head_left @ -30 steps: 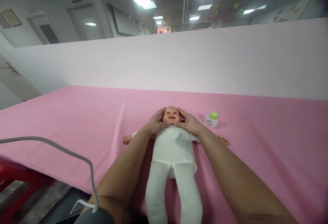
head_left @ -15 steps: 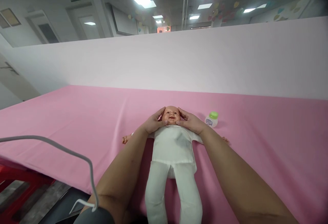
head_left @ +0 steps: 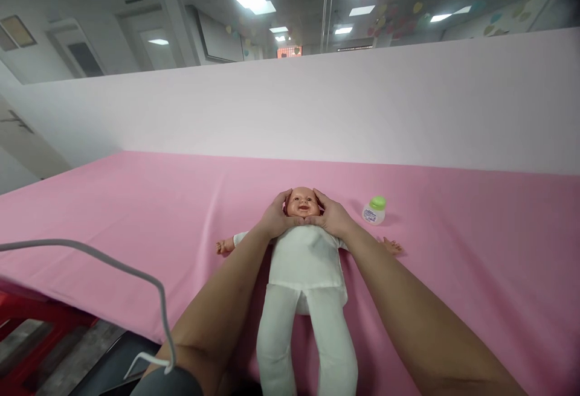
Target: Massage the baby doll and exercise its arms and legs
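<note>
My left hand point(head_left: 273, 221) and right hand point(head_left: 333, 218) cup the head of the baby doll point(head_left: 304, 251), thumbs meeting under its chin. It lies on its back on the pink table point(head_left: 136, 215). The little bottle point(head_left: 374, 210) at right stands shut, untouched. My arms hide the doll's shoulders, and its feet are cut off.

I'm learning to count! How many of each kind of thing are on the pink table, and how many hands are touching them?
Dolls: 1, the doll lying on its back on the pink table
Bottles: 1, the green-capped bottle beside the doll's head
Hands: 2, the left hand and the right hand, cupping the doll's head
Total: 4
</note>
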`<state>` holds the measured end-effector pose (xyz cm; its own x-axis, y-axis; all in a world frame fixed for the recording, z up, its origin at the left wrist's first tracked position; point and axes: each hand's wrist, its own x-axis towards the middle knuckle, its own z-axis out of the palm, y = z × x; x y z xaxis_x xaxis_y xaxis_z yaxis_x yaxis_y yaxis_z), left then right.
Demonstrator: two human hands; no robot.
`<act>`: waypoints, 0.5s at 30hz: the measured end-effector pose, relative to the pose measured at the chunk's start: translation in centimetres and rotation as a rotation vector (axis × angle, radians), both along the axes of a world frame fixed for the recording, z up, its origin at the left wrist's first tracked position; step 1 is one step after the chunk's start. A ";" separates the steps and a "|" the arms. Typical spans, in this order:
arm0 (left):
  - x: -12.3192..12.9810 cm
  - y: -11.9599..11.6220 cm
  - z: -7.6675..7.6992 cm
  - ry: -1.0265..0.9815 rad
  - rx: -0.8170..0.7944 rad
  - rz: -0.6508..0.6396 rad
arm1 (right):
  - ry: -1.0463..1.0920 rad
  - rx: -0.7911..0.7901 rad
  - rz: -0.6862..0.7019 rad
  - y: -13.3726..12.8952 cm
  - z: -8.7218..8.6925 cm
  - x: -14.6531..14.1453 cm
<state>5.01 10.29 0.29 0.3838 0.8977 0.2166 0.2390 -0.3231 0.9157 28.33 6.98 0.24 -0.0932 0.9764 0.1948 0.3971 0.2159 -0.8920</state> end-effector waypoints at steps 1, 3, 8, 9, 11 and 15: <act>0.0 0.0 0.0 0.001 -0.005 0.004 | 0.004 -0.001 0.001 0.0 0.0 0.0; 0.0 0.0 0.1 -0.012 -0.028 -0.001 | 0.022 -0.004 0.009 0.0 0.0 0.1; -0.3 0.2 0.2 -0.047 -0.087 -0.009 | 0.064 -0.005 0.041 -0.2 0.2 0.3; -0.4 0.2 0.2 -0.049 -0.098 -0.011 | 0.079 -0.010 0.052 -0.2 0.2 0.4; -0.6 0.4 0.1 -0.059 -0.116 -0.023 | 0.117 -0.015 0.084 -0.3 0.3 0.6; -1.0 0.7 0.0 -0.099 -0.120 -0.071 | 0.170 -0.027 0.166 -0.6 0.7 0.9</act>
